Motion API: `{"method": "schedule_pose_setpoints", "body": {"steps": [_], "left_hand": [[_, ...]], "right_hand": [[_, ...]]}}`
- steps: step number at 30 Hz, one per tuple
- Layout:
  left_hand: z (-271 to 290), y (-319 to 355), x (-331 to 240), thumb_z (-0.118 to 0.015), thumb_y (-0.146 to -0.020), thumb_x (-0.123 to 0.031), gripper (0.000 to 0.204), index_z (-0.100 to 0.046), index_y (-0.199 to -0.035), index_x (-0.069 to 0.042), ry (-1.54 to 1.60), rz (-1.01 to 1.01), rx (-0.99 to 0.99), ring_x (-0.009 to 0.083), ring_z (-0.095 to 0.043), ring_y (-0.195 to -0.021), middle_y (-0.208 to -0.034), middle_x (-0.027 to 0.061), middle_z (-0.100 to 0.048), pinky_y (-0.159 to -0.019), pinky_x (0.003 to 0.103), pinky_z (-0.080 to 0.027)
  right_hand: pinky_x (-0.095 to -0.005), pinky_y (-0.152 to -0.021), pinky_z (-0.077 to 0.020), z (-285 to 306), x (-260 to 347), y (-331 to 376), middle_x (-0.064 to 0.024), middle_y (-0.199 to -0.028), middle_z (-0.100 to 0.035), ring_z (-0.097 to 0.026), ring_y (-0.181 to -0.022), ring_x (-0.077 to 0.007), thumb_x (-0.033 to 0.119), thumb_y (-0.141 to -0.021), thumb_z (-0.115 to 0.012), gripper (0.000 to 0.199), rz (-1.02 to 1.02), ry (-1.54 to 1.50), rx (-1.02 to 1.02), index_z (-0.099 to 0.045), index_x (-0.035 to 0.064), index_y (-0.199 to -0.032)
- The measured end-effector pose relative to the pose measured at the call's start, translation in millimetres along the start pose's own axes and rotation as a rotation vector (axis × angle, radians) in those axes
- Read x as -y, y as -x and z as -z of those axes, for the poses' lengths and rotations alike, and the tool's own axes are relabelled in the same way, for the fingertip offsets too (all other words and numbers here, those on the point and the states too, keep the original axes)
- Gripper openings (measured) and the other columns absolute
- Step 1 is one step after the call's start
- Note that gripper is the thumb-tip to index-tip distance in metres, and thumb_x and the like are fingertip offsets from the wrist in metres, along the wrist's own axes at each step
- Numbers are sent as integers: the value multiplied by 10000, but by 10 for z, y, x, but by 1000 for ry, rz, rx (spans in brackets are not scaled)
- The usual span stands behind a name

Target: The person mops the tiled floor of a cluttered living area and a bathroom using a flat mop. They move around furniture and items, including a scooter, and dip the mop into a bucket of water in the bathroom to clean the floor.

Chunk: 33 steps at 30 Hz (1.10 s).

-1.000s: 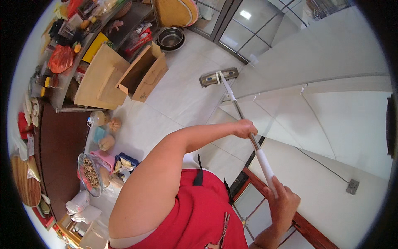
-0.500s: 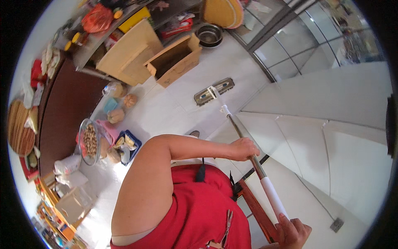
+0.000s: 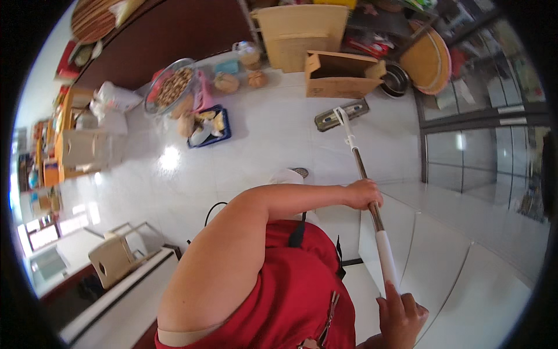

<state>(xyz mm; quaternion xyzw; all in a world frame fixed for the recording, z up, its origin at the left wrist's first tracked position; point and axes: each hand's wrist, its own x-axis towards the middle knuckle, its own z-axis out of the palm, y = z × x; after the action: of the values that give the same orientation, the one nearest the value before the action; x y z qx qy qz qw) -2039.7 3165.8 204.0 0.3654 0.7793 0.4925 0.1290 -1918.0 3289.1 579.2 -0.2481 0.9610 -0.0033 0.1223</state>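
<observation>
A flat mop's long handle slants across the right half of the view. My left hand [image 3: 363, 194] is closed round its metal pole [image 3: 376, 216], with the arm reaching across from the left. Lower down, my right hand [image 3: 402, 317] grips the white upper sleeve [image 3: 386, 256] of the same handle, fingers pointing along it. At the far end, the grey mop head [image 3: 342, 115] lies flat on the tiled floor, just in front of a cardboard box. A white joint [image 3: 343, 119] links pole and head. My shoe [image 3: 300, 173] shows below the mop head.
The open cardboard box [image 3: 337, 87], a dark basin [image 3: 395, 80] and wooden boards [image 3: 296, 41] stand along the far side. At left are a bowl of nuts [image 3: 173, 87], a blue basket [image 3: 224, 132] and pumpkins [image 3: 256, 79]. White cabinets [image 3: 442, 250] and glass doors [image 3: 465, 151] border the right.
The view has turned, so the room has swung round and more of the left side shows. Both hands keep their grip, and the mop head now lies closer to the box.
</observation>
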Motion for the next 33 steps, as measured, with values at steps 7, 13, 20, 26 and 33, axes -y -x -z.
{"method": "schedule_pose_setpoints", "body": {"steps": [7, 13, 20, 26, 33], "left_hand": [[-178, 988, -607, -711, -734, -114, 227, -676, -953, -165, -72, 173, -276, 256, -589, -915, -890, 23, -662, -887, 396, -430], [-140, 1971, -742, -691, -789, -109, 162, -652, -946, -106, -176, 219, -667, 272, -605, -884, -890, 62, -660, -851, 400, -442], [85, 3062, -608, -691, -810, -108, 163, -635, -961, -86, -342, 383, -973, 291, -619, -853, -848, 85, -661, -811, 412, -451], [262, 3762, -778, -719, -785, -112, 151, -643, -915, -98, -311, 358, -1083, 285, -618, -805, -811, 77, -662, -765, 405, -449], [328, 4664, -1152, -720, -754, -156, 93, -656, -815, -127, -163, 265, -846, 256, -608, -772, -754, 29, -648, -745, 388, -453]], "right_hand": [[-354, -435, -422, 85, 110, 366, -31, -654, -501, -512, -477, -210, 219, -785, -735, 286, 289, -14, 41, -715, 179, -1068], [-349, -437, -411, -126, 718, 443, -42, -634, -494, -523, -470, -212, 172, -677, -775, 313, 486, 15, -5, -723, 156, -985], [-248, -432, -426, -433, 1426, 78, -50, -672, -487, -550, -501, -129, 131, -737, -690, 263, 869, 103, 24, -688, 92, -997], [-259, -429, -431, -337, 2294, 172, -46, -662, -483, -551, -500, -130, 136, -742, -688, 239, 962, 128, 27, -684, 82, -975], [-315, -462, -403, -114, 3371, 638, -36, -640, -477, -533, -504, -176, 155, -615, -764, 336, 797, 104, 86, -720, 134, -947]]}}
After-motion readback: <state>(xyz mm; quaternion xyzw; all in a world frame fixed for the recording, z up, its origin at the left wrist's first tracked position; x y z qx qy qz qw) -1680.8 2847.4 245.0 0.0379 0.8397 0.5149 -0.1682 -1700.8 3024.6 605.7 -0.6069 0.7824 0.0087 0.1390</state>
